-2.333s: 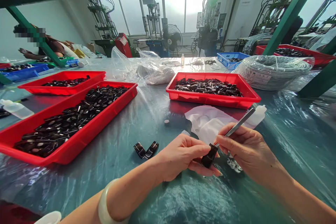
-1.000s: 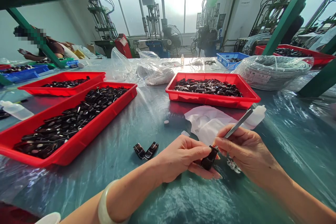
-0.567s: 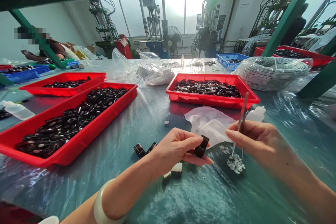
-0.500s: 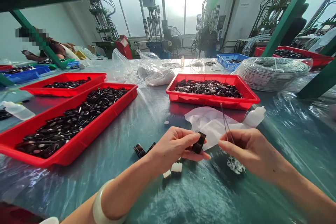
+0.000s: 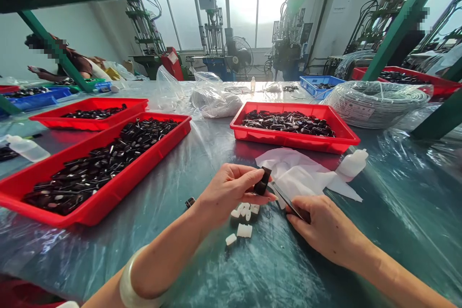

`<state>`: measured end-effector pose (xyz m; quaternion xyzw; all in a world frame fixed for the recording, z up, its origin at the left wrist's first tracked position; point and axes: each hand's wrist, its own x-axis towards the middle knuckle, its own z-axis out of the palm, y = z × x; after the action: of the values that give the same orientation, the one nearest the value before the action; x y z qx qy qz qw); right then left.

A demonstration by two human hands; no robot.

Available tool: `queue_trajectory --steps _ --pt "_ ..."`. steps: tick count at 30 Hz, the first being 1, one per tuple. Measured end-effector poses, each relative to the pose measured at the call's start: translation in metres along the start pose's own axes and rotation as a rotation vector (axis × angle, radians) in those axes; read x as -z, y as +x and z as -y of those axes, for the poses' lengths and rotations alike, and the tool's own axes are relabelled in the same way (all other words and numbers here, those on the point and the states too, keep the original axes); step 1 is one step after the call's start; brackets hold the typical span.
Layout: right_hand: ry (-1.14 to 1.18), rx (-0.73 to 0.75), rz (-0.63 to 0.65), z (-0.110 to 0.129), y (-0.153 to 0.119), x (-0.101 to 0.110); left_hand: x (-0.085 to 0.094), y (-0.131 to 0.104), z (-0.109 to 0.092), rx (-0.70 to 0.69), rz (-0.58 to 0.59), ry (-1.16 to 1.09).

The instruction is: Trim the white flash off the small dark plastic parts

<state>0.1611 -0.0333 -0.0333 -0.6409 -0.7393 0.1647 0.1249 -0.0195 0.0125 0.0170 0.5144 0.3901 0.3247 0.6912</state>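
Observation:
My left hand (image 5: 225,192) pinches a small glossy black plastic piece (image 5: 263,183) between thumb and fingers, held tilted above the table. My right hand (image 5: 321,224) is closed around metal tweezers (image 5: 286,197). Their tips point up and left at the black piece's right side; whether they touch it I cannot tell. Below the left hand lie several small white blocks (image 5: 244,230). Another dark piece (image 5: 190,201) shows partly behind my left forearm. Beyond the tweezers is a crumpled white cloth (image 5: 288,166).
Red trays full of black pieces stand at left (image 5: 169,142) and ahead (image 5: 292,143). A white squeeze bottle (image 5: 352,163) lies by the cloth. A wrapped cable coil (image 5: 378,101) sits at back right, near a green post (image 5: 393,24). A co-worker (image 5: 77,63) is at far left.
My right hand has turned and moved down and slightly left, swinging the tweezers from upright to pointing at the black piece. My left hand has shifted slightly left and up with that piece.

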Motion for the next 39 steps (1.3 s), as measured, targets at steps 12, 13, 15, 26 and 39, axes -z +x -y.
queue_trajectory --steps 12,13,15,26,39 --pt "-0.114 0.011 0.047 0.005 -0.001 -0.002 -0.001 -0.006 0.002 -0.014 0.214 0.001" --pt "-0.105 0.017 0.055 0.005 -0.002 -0.001 -0.001 -0.007 0.002 -0.003 0.250 -0.003" --pt "-0.080 0.027 0.066 0.006 -0.003 -0.001 0.000 -0.007 0.001 0.017 0.312 -0.007" --pt "0.454 -0.006 0.148 -0.007 -0.003 0.029 -0.003 -0.006 0.008 0.084 0.369 0.039" --pt "0.904 0.028 0.243 0.002 -0.014 0.052 -0.014 -0.005 0.026 0.114 0.444 -0.044"
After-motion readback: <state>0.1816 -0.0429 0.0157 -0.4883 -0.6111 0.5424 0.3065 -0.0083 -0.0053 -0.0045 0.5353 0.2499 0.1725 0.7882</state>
